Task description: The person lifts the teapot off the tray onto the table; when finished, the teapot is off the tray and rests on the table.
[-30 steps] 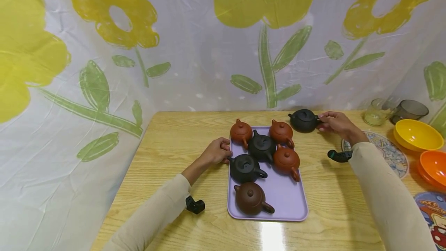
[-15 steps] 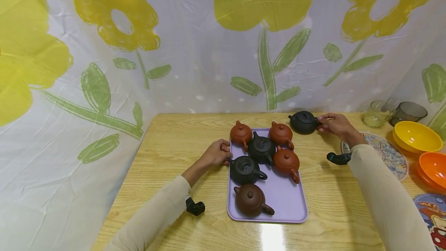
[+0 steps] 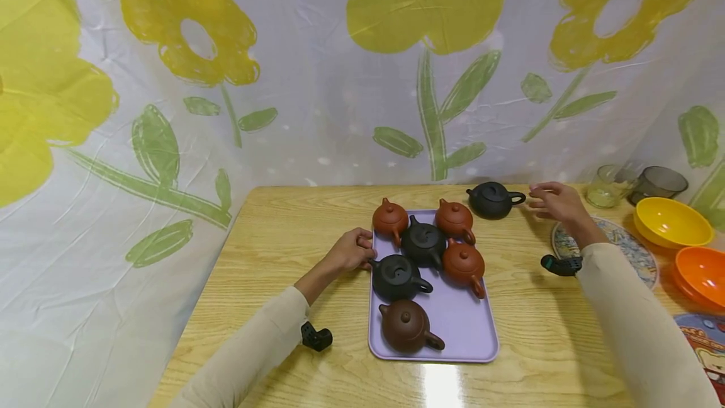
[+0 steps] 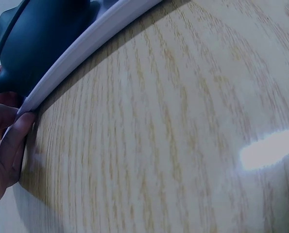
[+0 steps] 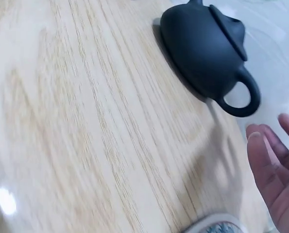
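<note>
Wooden table, teapot handle rightward

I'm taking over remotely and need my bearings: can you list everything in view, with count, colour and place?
Black teapot off the tray: 1, on the table beyond the tray's far right corner, handle toward the right hand.
Tray: 1, lilac, centre of the table.
Red-brown teapots: 3, far end of the tray.
Black teapots on the tray: 2, middle of the tray.
Dark brown teapot: 1, near end of the tray.
Table: 1, light wood.
Bowls: 2, yellow and orange, right edge.
Glasses: 2, clear and smoky, far right.
Patterned mat: 1, under the right forearm.
Backdrop cloth: 1, white with yellow flowers.
Left hand: grip on the tray's left edge.
Right hand: open, just clear of the lone pot's handle.
</note>
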`<control>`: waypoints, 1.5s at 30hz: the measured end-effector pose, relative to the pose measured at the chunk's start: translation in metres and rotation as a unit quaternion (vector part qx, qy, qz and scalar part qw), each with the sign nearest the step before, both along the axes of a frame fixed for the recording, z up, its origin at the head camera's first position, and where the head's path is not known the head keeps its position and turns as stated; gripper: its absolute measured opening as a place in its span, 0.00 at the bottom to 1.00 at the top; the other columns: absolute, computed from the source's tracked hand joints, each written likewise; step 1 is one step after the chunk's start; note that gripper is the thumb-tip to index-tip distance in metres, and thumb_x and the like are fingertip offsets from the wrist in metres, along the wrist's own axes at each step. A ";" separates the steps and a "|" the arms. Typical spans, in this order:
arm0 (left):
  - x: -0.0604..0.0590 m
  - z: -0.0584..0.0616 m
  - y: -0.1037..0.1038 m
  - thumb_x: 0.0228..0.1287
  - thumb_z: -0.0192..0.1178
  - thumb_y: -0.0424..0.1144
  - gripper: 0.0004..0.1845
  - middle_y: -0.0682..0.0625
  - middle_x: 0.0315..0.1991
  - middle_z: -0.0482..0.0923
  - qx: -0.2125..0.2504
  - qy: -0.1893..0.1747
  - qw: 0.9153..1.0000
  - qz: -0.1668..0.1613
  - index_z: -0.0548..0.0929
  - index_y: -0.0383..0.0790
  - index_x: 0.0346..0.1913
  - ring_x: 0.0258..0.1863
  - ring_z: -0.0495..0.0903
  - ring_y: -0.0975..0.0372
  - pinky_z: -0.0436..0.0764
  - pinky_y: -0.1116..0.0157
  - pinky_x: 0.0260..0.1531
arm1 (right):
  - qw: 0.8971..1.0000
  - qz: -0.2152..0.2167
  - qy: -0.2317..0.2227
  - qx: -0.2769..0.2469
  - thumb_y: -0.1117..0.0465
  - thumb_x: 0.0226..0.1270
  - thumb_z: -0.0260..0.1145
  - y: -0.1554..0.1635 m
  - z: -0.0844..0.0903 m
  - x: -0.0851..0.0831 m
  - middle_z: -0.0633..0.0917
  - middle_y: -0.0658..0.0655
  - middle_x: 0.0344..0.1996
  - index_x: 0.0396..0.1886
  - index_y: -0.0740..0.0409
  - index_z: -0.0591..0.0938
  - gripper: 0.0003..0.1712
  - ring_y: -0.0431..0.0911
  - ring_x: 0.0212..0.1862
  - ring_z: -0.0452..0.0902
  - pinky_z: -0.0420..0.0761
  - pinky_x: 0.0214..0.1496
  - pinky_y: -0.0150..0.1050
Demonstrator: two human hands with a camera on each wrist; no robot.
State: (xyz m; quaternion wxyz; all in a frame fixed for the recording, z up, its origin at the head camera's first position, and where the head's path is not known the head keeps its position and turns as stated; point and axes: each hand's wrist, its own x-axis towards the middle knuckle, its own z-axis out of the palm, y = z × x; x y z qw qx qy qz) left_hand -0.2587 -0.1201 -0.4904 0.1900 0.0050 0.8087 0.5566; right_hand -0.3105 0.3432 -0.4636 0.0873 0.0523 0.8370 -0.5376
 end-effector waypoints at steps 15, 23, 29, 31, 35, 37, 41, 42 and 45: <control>0.001 -0.001 0.002 0.60 0.62 0.24 0.25 0.43 0.40 0.75 -0.013 0.006 1.000 0.005 0.72 0.28 0.62 0.23 0.78 0.61 0.87 0.66 0.25 | 0.998 0.048 0.035 0.031 0.39 0.76 0.54 -0.007 0.021 0.051 0.82 0.32 0.42 0.65 0.63 0.71 0.35 0.34 0.43 0.83 0.87 0.46 0.38; 0.001 -0.002 0.001 0.61 0.62 0.25 0.25 0.41 0.42 0.77 -0.025 0.017 1.000 0.007 0.73 0.28 0.62 0.23 0.78 0.61 0.88 0.65 0.26 | 0.995 0.095 -0.003 0.031 0.39 0.77 0.54 -0.046 0.024 0.091 0.81 0.66 0.57 0.63 0.67 0.74 0.35 0.43 0.45 0.83 0.86 0.47 0.46; 0.001 -0.001 0.002 0.61 0.62 0.25 0.25 0.41 0.42 0.76 -0.023 0.019 1.000 0.003 0.73 0.27 0.62 0.24 0.78 0.61 0.88 0.64 0.27 | 0.993 0.109 -0.037 0.015 0.43 0.77 0.57 -0.072 0.017 0.119 0.83 0.64 0.52 0.57 0.67 0.78 0.30 0.47 0.42 0.81 0.84 0.43 0.43; 0.001 -0.002 0.002 0.61 0.62 0.24 0.26 0.42 0.42 0.76 -0.022 0.017 1.000 0.004 0.72 0.28 0.62 0.23 0.78 0.61 0.88 0.64 0.27 | 0.993 0.111 -0.046 0.008 0.44 0.76 0.58 -0.080 0.014 0.128 0.84 0.62 0.51 0.55 0.66 0.80 0.28 0.47 0.41 0.81 0.84 0.41 0.42; 0.000 -0.002 0.003 0.61 0.62 0.24 0.25 0.42 0.41 0.75 -0.021 0.017 1.000 0.004 0.72 0.28 0.62 0.23 0.77 0.61 0.88 0.64 0.27 | 0.993 0.103 -0.051 -0.010 0.48 0.75 0.61 -0.094 0.006 0.144 0.87 0.61 0.46 0.50 0.66 0.82 0.24 0.47 0.37 0.82 0.84 0.35 0.40; 0.000 -0.003 0.003 0.61 0.62 0.24 0.25 0.42 0.41 0.75 -0.019 0.016 1.000 0.005 0.72 0.28 0.62 0.23 0.77 0.61 0.88 0.65 0.27 | 0.994 0.093 -0.048 -0.017 0.49 0.74 0.62 -0.101 0.003 0.150 0.87 0.61 0.43 0.47 0.66 0.83 0.22 0.48 0.34 0.82 0.83 0.31 0.39; -0.001 -0.005 0.003 0.61 0.62 0.24 0.26 0.42 0.42 0.75 -0.014 0.013 1.000 0.008 0.72 0.28 0.63 0.23 0.78 0.61 0.88 0.65 0.27 | 0.996 0.078 -0.037 -0.015 0.51 0.73 0.64 -0.111 -0.005 0.157 0.86 0.59 0.39 0.44 0.65 0.85 0.20 0.48 0.31 0.82 0.81 0.28 0.37; -0.001 -0.005 0.003 0.61 0.62 0.24 0.26 0.42 0.42 0.75 -0.014 0.013 1.000 0.009 0.72 0.28 0.63 0.23 0.78 0.61 0.88 0.65 0.27 | 0.996 0.076 -0.034 -0.012 0.51 0.72 0.64 -0.113 -0.006 0.159 0.86 0.59 0.38 0.44 0.65 0.85 0.19 0.48 0.30 0.82 0.81 0.27 0.36; -0.001 -0.005 0.003 0.61 0.61 0.24 0.26 0.42 0.42 0.75 -0.015 0.012 1.000 0.008 0.72 0.28 0.63 0.24 0.78 0.61 0.88 0.65 0.27 | 0.997 0.070 -0.026 0.000 0.50 0.72 0.65 -0.117 -0.010 0.161 0.85 0.59 0.38 0.43 0.63 0.86 0.19 0.47 0.28 0.81 0.80 0.26 0.35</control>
